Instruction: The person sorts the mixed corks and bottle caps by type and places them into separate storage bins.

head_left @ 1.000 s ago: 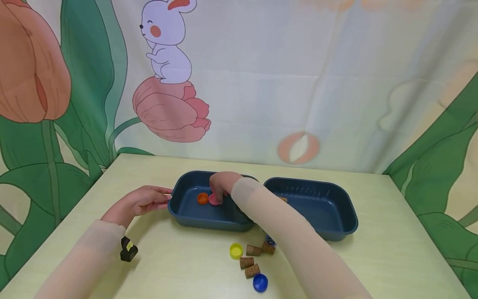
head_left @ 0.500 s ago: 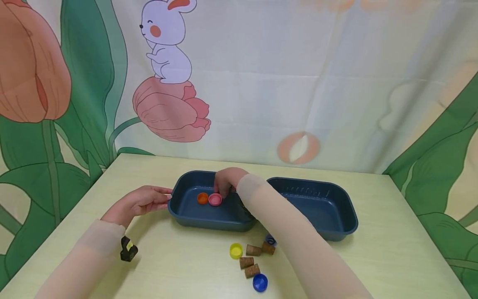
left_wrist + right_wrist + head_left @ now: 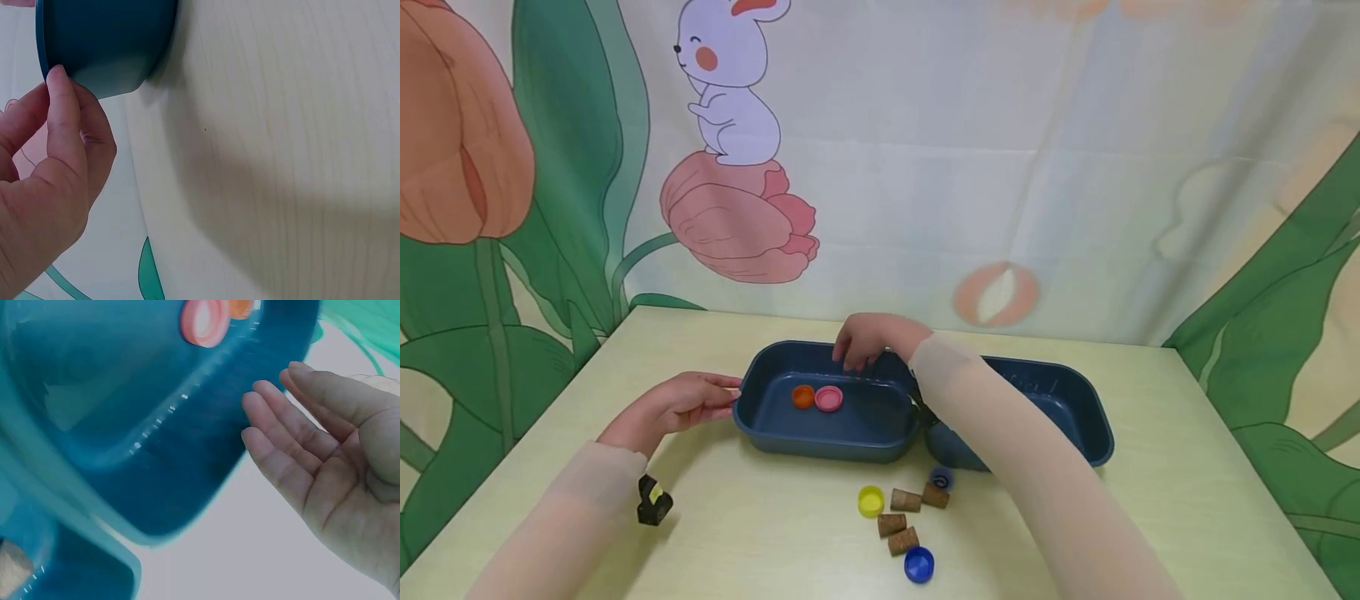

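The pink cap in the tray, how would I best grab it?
Pinch the pink cap by its round side wall, coming straight down from above. It lies flat on the floor of the left tray, whose walls block a sideways reach, and the orange cap sits close on one side.

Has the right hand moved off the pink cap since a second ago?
Yes. The right hand has lifted up and back from the pink cap, now hovering empty over the far rim of the left tray.
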Motion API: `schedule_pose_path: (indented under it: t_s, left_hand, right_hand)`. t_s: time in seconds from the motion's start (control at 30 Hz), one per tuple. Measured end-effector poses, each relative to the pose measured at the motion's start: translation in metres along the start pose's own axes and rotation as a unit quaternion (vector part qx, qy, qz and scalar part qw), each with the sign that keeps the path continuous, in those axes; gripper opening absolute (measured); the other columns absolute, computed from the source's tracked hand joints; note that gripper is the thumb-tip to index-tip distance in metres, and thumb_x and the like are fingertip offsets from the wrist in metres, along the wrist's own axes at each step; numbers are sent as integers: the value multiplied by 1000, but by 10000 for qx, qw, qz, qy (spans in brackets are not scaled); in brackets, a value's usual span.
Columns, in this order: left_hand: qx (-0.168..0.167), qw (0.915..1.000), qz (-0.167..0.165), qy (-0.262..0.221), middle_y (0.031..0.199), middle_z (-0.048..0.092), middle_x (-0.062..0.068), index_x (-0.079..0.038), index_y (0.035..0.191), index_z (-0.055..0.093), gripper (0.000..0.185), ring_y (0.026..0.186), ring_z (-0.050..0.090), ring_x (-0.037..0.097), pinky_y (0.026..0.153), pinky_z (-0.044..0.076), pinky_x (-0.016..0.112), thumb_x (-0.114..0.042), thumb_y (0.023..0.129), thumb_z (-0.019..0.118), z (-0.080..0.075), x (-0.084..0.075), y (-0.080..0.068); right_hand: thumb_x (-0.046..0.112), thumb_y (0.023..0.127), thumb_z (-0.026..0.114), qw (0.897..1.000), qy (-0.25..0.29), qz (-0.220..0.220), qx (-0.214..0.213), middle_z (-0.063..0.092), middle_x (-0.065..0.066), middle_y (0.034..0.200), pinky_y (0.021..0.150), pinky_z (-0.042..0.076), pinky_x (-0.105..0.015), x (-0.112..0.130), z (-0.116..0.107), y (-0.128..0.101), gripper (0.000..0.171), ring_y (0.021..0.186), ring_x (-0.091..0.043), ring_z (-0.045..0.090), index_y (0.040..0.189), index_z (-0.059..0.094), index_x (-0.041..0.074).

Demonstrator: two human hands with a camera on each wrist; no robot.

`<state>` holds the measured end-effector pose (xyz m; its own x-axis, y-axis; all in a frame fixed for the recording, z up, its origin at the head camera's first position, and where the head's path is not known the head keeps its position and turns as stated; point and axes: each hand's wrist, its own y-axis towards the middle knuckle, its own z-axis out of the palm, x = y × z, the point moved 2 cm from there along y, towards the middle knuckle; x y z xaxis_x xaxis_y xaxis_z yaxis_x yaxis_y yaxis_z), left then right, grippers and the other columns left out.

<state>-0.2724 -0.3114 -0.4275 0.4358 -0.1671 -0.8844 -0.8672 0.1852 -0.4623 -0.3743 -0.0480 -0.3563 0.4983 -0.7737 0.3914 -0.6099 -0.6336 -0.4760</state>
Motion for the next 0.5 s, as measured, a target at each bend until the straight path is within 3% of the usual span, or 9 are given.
schedule_pose_path:
  t_s: [0.27,0.5]
  left_hand:
    - [52,10000,18,-46,87,74,-10,14,155,25,57,80,72,0,78,61,16,-4,106,48,2,-2,-2]
    - [46,10000,44,-42,87,73,-10,15,154,25,56,79,71,0,79,61,16,-3,106,48,1,0,0]
  right_hand:
    - [14,100,63,9951,-227,-811,-522,75,-15,116,89,58,-27,-9,-17,-42,35,102,-28,69,133,67,3]
    - [16,99,64,9887,168,-1068,-1037,75,-16,120,99,57,-36,-23,-20,-87,36,112,-29,70,132,66,1]
